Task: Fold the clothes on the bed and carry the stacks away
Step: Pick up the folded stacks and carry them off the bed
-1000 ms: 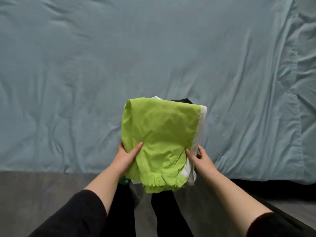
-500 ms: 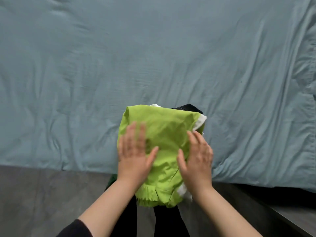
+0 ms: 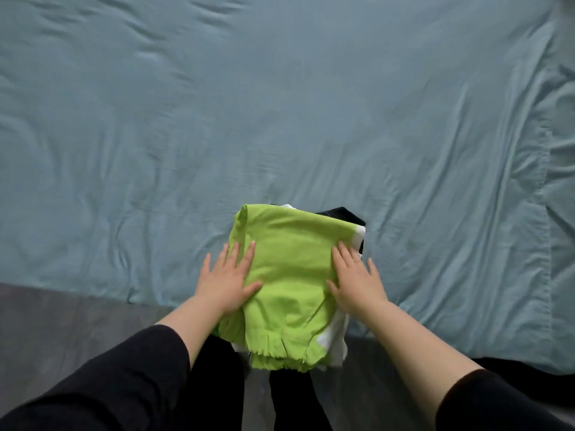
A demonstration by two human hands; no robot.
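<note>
A small stack (image 3: pixel 289 293) of folded clothes lies in the lower centre of the frame, on the near edge of the bed (image 3: pixel 124 150). Its near part reaches out past the edge, over the floor (image 3: pixel 62 321).

On top is a lime green garment (image 3: pixel 289 244) of thin, smooth cloth, folded to a rough rectangle with soft rounded corners. Its near hem is gathered in small pleats. Under it a white garment (image 3: pixel 337 337) shows along the right side and at the lower right corner. A black garment (image 3: pixel 342 214) shows at the upper right corner of the stack.

The left hand (image 3: pixel 228 275) lies flat, palm down, on the left part of the green garment, with the fingers straight and spread; it grasps nothing. The right hand (image 3: pixel 354 276) lies flat in the same way on the right edge of the stack, fingers straight, also grasping nothing.

The bed is covered with a grey-blue sheet (image 3: pixel 404 119), matte and full of soft wrinkles, with longer folds at the right of the frame. The floor at the lower left is grey. Black sleeves (image 3: pixel 124 384) cover both forearms partly, and black trousers (image 3: pixel 217 384) show below the stack.
</note>
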